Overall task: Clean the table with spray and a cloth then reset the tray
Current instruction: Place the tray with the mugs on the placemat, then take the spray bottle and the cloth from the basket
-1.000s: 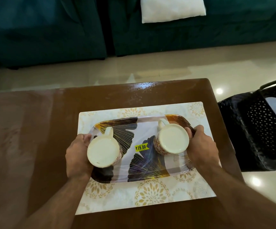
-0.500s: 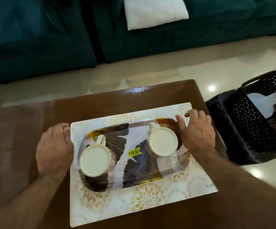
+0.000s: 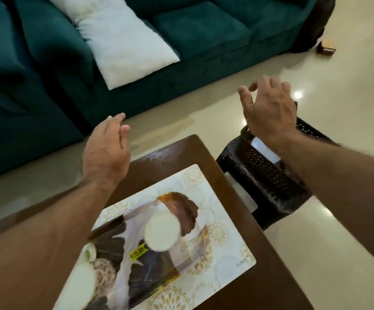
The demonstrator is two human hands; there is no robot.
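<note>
Left hand & right hand: raised above table, fingers relaxed, holding nothing. Tray w/ two mugs sits on placemat.

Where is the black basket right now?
In the head view, the black basket stands on the floor off the table's right edge, partly hidden under the raised right forearm.

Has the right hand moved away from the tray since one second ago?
Yes. The right hand has left the tray edge and now hangs open over the black basket.
</note>
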